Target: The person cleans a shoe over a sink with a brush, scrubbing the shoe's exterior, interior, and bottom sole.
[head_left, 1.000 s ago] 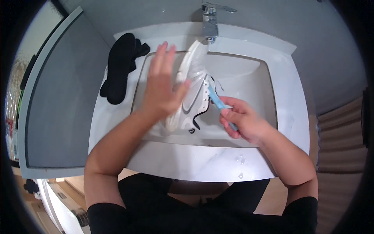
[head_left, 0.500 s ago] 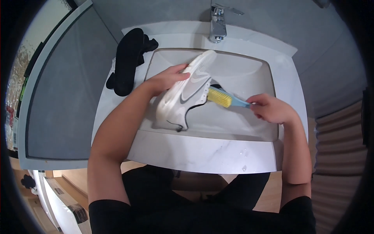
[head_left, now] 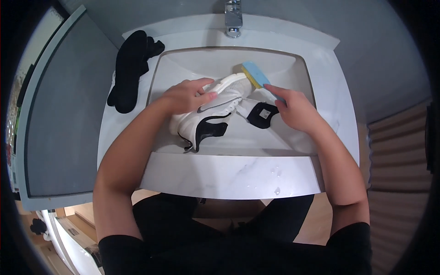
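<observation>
A white sneaker (head_left: 220, 101) with a black lining lies tilted in the white sink (head_left: 288, 142), its toe pointing to the far right. My left hand (head_left: 185, 97) grips it by the sole, thumb toward the upper. Its tongue (head_left: 262, 114), with a black inner side and a pale label, hangs out to the right. In my right hand (head_left: 298, 110) is a blue scrub brush (head_left: 255, 73) with yellow bristles, held by its handle. The bristles touch the sneaker's toe.
A chrome faucet (head_left: 233, 20) stands behind the sink. Black insoles or similar dark pieces (head_left: 128, 73) lie on the counter's left side. Water drops dot the marbled front edge (head_left: 229, 174). A grey cabinet door (head_left: 68, 114) stands at the left, a pleated curtain (head_left: 398, 146) at the right.
The brush has moved up and left from beside the sneaker's opening to its toe, bristles turned against it. The sneaker has rolled so more of its opening and tongue show. The view has shifted slightly.
</observation>
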`<state>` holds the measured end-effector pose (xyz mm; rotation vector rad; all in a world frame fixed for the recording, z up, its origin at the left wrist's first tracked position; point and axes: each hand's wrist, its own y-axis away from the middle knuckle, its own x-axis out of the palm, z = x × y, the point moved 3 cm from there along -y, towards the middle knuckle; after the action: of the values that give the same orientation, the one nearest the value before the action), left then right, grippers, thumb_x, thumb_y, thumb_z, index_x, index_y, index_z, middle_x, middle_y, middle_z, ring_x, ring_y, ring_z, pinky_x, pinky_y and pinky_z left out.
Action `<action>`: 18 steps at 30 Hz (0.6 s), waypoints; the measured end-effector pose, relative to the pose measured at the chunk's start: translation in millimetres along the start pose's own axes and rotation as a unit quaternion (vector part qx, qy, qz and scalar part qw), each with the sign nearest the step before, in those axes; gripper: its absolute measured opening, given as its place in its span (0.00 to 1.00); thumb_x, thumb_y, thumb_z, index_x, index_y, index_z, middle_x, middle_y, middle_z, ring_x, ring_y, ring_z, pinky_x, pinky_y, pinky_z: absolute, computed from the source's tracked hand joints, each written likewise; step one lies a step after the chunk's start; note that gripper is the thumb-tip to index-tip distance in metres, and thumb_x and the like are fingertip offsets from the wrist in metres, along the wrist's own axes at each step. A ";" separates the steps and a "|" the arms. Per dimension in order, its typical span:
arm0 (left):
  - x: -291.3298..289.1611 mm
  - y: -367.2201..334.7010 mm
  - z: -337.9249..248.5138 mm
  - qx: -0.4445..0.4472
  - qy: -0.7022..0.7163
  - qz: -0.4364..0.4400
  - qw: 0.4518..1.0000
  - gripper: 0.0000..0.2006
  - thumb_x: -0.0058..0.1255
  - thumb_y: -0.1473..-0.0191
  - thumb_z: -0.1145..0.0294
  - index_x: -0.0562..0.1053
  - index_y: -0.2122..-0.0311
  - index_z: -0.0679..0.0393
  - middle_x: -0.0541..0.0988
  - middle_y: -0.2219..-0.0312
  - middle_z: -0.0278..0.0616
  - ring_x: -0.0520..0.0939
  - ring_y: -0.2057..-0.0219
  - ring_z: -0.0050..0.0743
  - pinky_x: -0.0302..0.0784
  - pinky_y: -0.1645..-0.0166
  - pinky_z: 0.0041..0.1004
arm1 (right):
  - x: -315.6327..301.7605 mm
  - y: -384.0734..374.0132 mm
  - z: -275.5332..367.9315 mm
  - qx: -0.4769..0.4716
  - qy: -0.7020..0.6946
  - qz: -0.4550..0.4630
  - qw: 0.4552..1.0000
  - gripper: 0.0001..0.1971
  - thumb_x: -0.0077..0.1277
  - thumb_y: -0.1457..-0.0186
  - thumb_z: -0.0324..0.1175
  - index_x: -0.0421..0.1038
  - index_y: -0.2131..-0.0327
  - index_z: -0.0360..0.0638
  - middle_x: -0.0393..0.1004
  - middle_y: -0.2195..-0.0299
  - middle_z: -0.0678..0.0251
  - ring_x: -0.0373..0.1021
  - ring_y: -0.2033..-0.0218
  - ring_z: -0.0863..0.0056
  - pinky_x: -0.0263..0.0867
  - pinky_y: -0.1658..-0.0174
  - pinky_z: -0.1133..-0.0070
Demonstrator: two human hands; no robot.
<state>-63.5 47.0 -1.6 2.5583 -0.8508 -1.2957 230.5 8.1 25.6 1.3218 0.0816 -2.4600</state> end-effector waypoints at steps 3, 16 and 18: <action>7.8 25.0 -33.6 0.013 -0.137 -0.045 0.989 0.40 0.56 0.46 0.47 0.61 0.33 0.60 0.74 0.44 0.52 0.76 0.44 0.46 0.71 0.41 0.36 | -1.5 1.1 4.8 0.001 0.026 -0.023 0.999 0.25 0.43 0.41 0.21 0.69 0.40 0.44 0.78 0.65 0.43 0.74 0.64 0.47 0.68 0.57 0.61; 40.0 33.6 -48.2 -0.071 -0.333 -0.019 0.940 0.34 0.41 0.46 0.76 0.53 0.32 0.67 0.59 0.34 0.61 0.68 0.37 0.57 0.65 0.36 0.50 | 28.6 26.7 31.2 -0.040 0.108 0.004 0.993 0.26 0.49 0.43 0.25 0.68 0.39 0.44 0.78 0.70 0.50 0.77 0.68 0.52 0.73 0.63 0.61; 44.4 35.3 -46.7 -0.081 -0.338 -0.001 0.938 0.33 0.40 0.45 0.76 0.53 0.33 0.68 0.58 0.34 0.61 0.66 0.36 0.57 0.63 0.34 0.53 | 36.5 29.4 28.7 -0.107 0.129 0.014 0.986 0.28 0.48 0.44 0.24 0.67 0.38 0.47 0.78 0.69 0.51 0.77 0.70 0.53 0.74 0.65 0.62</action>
<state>-21.3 -12.1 9.5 1.9822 -0.7813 -2.1896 198.7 -35.6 15.2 1.5227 0.3775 -2.1716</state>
